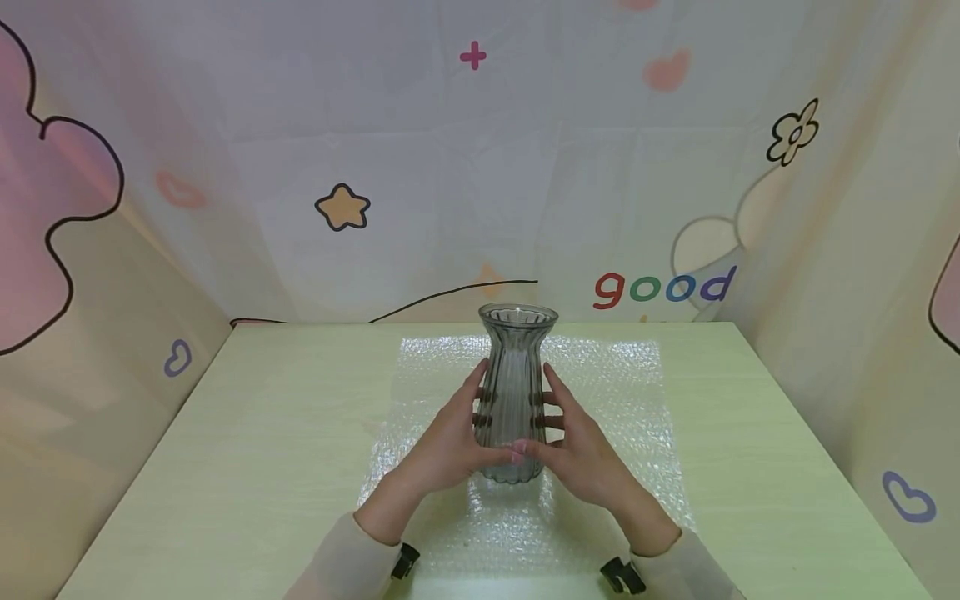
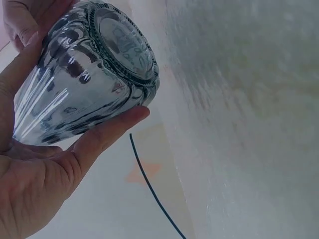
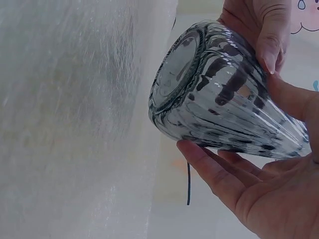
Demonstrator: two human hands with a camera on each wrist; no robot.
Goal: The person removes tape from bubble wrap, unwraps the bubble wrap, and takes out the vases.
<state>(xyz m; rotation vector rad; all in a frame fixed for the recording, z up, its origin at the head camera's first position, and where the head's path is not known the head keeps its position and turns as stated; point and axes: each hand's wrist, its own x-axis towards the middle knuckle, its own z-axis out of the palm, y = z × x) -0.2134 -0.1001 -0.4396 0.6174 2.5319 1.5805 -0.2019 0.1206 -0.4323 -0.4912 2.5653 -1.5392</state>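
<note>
A smoky clear glass vase [image 1: 515,375] with ribbed sides and a flared rim is held upright in the head view. My left hand [image 1: 450,446] grips its left side and my right hand [image 1: 588,450] its right side, with the thumbs meeting across the front near the bottom. Both wrist views show the vase's round base off the surface: the left wrist view has the fingers of my left hand [image 2: 40,184] round the ribbed glass [image 2: 70,94], and the right wrist view has my right hand [image 3: 274,194] likewise. Some fingers behind the vase show only through the glass.
Under the vase a sheet of clear bubble wrap [image 1: 630,417] lies flat on the pale green table [image 1: 247,450]. A printed curtain [image 1: 420,100] hangs behind the table and along both sides. Black clips [image 1: 406,561] sit at the sleeve cuffs.
</note>
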